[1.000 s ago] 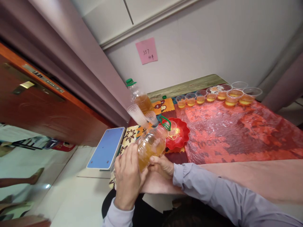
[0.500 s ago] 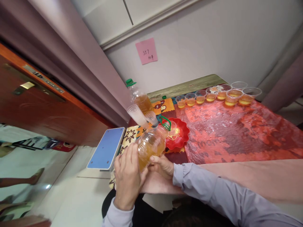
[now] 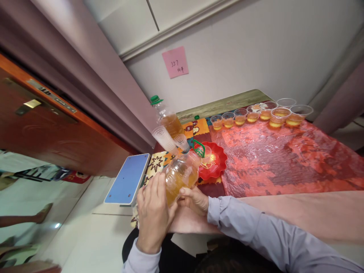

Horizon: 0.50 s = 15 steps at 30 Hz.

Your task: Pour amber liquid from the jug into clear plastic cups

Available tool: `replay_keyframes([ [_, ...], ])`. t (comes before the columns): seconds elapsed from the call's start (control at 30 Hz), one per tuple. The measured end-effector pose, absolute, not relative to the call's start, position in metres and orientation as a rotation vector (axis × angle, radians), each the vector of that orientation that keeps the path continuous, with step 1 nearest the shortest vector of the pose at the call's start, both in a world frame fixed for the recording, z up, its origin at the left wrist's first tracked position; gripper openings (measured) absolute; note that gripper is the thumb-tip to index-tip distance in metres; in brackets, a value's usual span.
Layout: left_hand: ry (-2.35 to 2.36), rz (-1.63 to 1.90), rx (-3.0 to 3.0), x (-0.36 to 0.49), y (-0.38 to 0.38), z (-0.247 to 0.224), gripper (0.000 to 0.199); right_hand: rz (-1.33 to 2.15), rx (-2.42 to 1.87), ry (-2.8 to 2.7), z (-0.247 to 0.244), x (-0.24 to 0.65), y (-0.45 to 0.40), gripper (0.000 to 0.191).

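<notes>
Both of my hands hold a large clear bottle (image 3: 180,174) of amber liquid, tilted with its neck to the upper right. My left hand (image 3: 155,210) wraps the near left side, and my right hand (image 3: 195,199) grips it from below on the right. A green handle (image 3: 198,148) sits at the neck. The mouth points over a clear plastic cup (image 3: 207,152) in a red scalloped tray (image 3: 218,167); whether liquid is flowing I cannot tell. Behind the bottle are a stack of clear cups (image 3: 164,138) and a smaller stack (image 3: 181,141), both leaning.
A second bottle (image 3: 170,123) with a green cap stands at the back. Several cups (image 3: 240,117) of amber liquid line the table's far side. A small green cap (image 3: 196,117) lies nearby. A blue-topped stool (image 3: 127,178) stands left of the table. A person's foot (image 3: 44,214) shows far left.
Almost nothing differs. The view has shifted very slightly, while both hands and the tilted bottle keep their places.
</notes>
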<state>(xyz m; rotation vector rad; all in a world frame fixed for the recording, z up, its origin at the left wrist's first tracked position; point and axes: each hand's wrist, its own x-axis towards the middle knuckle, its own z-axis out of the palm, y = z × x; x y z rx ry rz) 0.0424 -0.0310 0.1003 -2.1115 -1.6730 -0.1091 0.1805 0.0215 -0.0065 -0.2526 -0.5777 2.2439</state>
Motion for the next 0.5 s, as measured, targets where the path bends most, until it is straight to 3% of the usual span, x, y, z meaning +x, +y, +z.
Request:
replay_keyframes([
  [0.5,-1.673,-0.141,-2.105,0.0453,-0.0313,0.1025,0.082,2.253,-0.262,-0.576,-0.0030,0.1826,0.0224,0.074],
])
